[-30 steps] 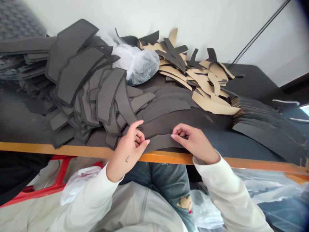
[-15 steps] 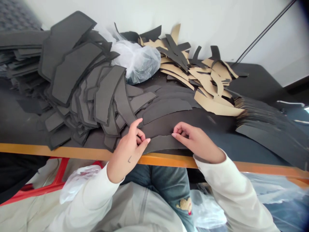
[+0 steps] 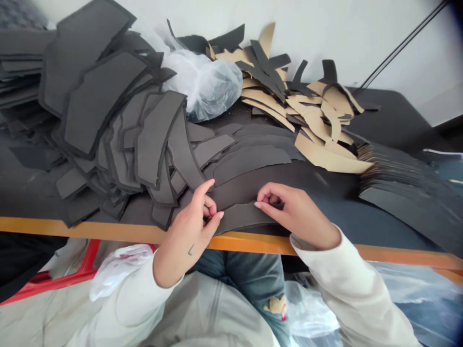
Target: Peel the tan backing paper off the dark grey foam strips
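A curved dark grey foam strip (image 3: 243, 217) lies along the front edge of the table, its upper edge slightly uneven. My left hand (image 3: 193, 231) pinches its left end between thumb and curled fingers, the index finger pointing up and away. Near the strip's right part, my right hand (image 3: 289, 207) is closed with thumb and fingertips together on its upper edge. The strip's right end is partly hidden under that hand. Just beyond, similar curved dark pieces (image 3: 251, 161) lie overlapping in a fanned row.
Thicker dark foam pieces (image 3: 99, 103) are heaped at the left. Behind them sits a clear plastic bag (image 3: 213, 86). Tan-backed curved strips (image 3: 311, 115) are piled loosely at the back, and a fanned stack of dark strips (image 3: 394, 178) lies right. An orange edge (image 3: 260, 242) borders the table (image 3: 325, 202).
The view has shifted slightly, so the piles at left appear further left. Both hands keep nearly the same place and grip on the strip.
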A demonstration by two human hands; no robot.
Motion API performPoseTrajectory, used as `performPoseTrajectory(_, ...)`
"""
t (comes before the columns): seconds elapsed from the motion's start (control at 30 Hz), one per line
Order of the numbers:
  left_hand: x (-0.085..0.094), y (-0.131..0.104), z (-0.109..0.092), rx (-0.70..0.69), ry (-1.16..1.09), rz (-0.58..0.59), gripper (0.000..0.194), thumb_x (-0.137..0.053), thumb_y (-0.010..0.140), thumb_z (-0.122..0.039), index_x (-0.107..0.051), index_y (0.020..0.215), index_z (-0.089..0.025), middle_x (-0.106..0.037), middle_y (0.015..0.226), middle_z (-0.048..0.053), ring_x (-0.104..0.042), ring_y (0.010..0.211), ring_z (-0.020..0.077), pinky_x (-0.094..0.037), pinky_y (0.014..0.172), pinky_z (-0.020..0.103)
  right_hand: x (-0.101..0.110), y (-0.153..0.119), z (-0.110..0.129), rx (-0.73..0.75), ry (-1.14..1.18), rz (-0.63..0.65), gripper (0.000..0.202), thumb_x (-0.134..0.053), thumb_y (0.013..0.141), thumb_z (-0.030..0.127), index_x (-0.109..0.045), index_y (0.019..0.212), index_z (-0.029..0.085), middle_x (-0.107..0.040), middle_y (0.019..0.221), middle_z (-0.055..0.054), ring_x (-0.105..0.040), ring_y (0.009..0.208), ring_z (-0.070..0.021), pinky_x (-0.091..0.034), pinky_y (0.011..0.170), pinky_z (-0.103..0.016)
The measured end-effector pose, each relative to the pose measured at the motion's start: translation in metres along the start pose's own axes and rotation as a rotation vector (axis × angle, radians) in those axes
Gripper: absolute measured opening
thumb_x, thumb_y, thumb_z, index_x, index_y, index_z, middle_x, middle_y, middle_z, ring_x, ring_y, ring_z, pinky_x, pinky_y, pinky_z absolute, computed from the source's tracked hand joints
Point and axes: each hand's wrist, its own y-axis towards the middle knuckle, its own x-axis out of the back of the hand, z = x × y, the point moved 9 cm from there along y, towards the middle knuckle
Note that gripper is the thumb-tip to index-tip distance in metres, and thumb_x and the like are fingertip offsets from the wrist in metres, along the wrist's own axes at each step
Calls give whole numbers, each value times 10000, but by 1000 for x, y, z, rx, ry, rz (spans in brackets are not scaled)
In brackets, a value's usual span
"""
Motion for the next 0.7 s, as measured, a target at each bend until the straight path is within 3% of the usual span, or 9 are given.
performPoseTrajectory(0.7,-2,4,2,-15,-17,4,583,-571,898,-201,-330,1419,-301,-555,864,-59,-553,688,83,-468,710,228,-5,0,-11,-49,32,15,77,-624,837,249,-614,763,228,-662,718,24,-557,625,-112,-406,566,-222)
